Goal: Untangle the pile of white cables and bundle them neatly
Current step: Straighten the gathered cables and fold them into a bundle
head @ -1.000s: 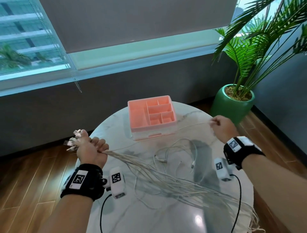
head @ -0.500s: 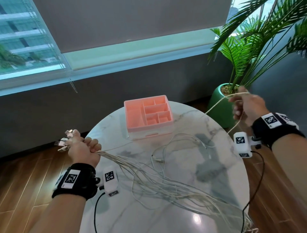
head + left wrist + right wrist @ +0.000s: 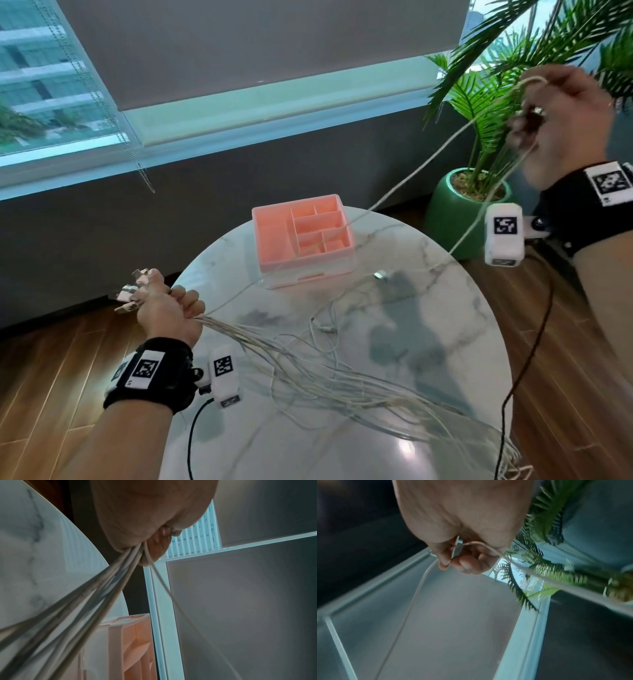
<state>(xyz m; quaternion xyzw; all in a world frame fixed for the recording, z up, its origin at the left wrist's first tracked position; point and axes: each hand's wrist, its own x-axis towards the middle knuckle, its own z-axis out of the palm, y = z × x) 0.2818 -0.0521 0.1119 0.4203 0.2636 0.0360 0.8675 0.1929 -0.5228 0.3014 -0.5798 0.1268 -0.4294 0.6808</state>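
Note:
My left hand (image 3: 164,305) grips a bundle of several white cables (image 3: 329,380) at the table's left edge, their metal plugs (image 3: 132,291) sticking out past the fist. The strands fan across the marble table (image 3: 428,342) to its near right edge. The left wrist view shows the left hand (image 3: 145,534) closed on the cables (image 3: 106,582). My right hand (image 3: 561,120) is raised high at the right, in front of the palm, pinching one white cable (image 3: 411,181) that runs down over the pink box to the left hand. The right wrist view shows the right hand (image 3: 460,553) pinching that cable (image 3: 419,585).
A pink divided organizer box (image 3: 303,236) stands at the far middle of the table. A loose cable loop with a plug (image 3: 380,274) lies in front of it. A palm in a green pot (image 3: 459,209) stands on the wooden floor at the right. Behind are a dark wall and a window.
My right hand has risen from the table's far right edge up and to the right, drawing one cable taut out of the pile. The left hand has kept its grip and place.

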